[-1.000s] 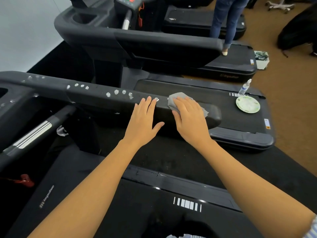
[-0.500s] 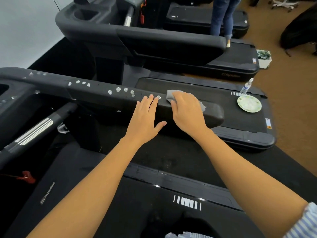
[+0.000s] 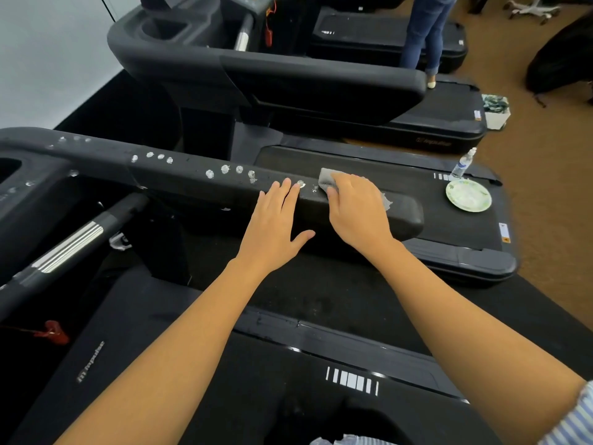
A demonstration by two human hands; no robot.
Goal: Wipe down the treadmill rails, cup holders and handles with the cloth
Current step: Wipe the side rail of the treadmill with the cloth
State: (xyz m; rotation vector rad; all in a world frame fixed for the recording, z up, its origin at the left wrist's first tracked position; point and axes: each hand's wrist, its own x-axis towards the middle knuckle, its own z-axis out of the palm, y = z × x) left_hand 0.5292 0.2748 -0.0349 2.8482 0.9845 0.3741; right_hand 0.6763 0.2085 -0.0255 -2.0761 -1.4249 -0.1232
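Observation:
A black treadmill side rail [image 3: 179,181] runs from left to centre right, dotted with several white blobs [image 3: 224,170]. My right hand [image 3: 356,210] presses a grey cloth [image 3: 327,178] flat on the rail near its rounded end. My left hand [image 3: 276,226] lies flat on the rail beside it, fingers apart, fingertips touching one blob. A cup holder [image 3: 9,167] sits at the far left of the rail. A silver-banded handle [image 3: 70,242] slopes below the rail.
A white plate [image 3: 468,195] and a small spray bottle [image 3: 462,163] rest on the neighbouring treadmill's deck. A second treadmill [image 3: 288,72] stands behind, with a person in jeans [image 3: 423,36] on it. A red safety clip [image 3: 53,332] hangs at lower left.
My right hand has slid the cloth leftward along the rail towards the blobs and my left hand. My left hand has stayed in place.

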